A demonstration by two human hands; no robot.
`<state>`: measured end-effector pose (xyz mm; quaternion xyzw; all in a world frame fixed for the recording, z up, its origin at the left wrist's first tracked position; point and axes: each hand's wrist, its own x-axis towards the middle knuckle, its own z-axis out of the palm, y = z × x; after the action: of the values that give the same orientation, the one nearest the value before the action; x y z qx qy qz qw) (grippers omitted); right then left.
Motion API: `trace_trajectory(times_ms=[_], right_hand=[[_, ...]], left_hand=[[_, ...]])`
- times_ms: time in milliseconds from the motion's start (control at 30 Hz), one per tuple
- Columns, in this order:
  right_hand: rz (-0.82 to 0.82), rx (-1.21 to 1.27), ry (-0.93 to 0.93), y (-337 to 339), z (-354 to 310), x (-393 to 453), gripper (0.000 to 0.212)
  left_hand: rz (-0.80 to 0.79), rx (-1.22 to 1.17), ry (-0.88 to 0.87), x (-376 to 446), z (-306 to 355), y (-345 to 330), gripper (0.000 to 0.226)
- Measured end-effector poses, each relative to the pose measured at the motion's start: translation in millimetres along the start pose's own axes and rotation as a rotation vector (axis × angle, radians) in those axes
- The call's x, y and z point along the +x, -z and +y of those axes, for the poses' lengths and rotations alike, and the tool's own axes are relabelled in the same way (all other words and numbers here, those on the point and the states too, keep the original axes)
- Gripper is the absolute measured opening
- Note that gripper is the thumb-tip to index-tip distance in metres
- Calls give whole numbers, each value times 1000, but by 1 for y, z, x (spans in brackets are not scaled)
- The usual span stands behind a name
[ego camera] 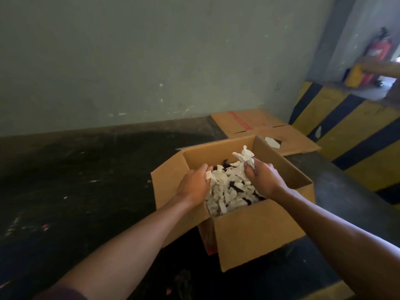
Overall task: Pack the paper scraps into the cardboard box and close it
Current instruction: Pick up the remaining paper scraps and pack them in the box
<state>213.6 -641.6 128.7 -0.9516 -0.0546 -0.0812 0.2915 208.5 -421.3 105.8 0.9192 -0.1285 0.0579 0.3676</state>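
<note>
Setting: dark floor point(86, 180) below a pale green wall point(129, 61), seen from above by the person doing the work.
Box: an open cardboard box point(259, 230) sits on the floor, its four flaps folded outward, one corner pointing toward the viewer.
Scraps: torn white paper scraps point(227, 191) lie heaped inside the box, filling the near half; dark gaps show between them.
Left hand: the left hand point(193, 186) rests against the left side of the heap, fingers curled loosely into the scraps, not clearly gripping any.
Right hand: the right hand point(265, 179) has its grip closed around a crumpled bunch of scraps point(244, 158), held just above the far right of the heap.
Key relation: the held bunch hangs directly over the box opening, so the heap lies straight below the right hand, the nearer one to it.
Likely next: the bunch probably needs only releasing downward.
Behind: a second, flattened cardboard box point(259, 126) lies beside a yellow and black striped barrier point(357, 137).
</note>
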Motion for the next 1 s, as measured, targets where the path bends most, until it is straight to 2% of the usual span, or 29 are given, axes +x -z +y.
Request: trace_trajectory(times_ms=[133, 200, 233, 300, 367, 467, 533, 600, 667, 767, 867, 1000], right_hand=[[-58, -161, -31, 1, 23, 30, 25], [-100, -215, 3, -2, 31, 42, 24], [-134, -245, 32, -3, 33, 47, 22], [-211, -312, 83, -5, 36, 58, 25], [-296, -315, 97, -9, 46, 70, 47], [-466, -118, 113, -9, 61, 87, 67], [-502, 63, 112, -10, 70, 98, 63], [-481, 170, 80, -18, 80, 107, 53], [-513, 61, 98, -33, 94, 117, 62], [-752, -202, 212, -60, 114, 122, 66], [-986, -378, 350, -84, 122, 117, 65], [-1043, -466, 358, -99, 127, 115, 65]], left_hand=[[-27, 93, 24, 40, -2, -21, 23], [-60, 110, 48, 54, -7, -31, 11], [-75, 109, 60, 60, -9, -35, 13], [-124, 129, 114, 69, -10, -41, 33], [-190, 158, 182, 78, -8, -45, 53], [-341, 49, 329, 93, -2, -50, 76], [-492, 0, 415, 101, 0, -54, 88], [-647, -10, 498, 102, 3, -60, 88], [-689, -42, 554, 102, 4, -72, 88], [-663, -10, 567, 97, 8, -91, 98], [-687, 99, 588, 82, 13, -111, 83], [-730, 365, 748, 66, 12, -138, 79]])
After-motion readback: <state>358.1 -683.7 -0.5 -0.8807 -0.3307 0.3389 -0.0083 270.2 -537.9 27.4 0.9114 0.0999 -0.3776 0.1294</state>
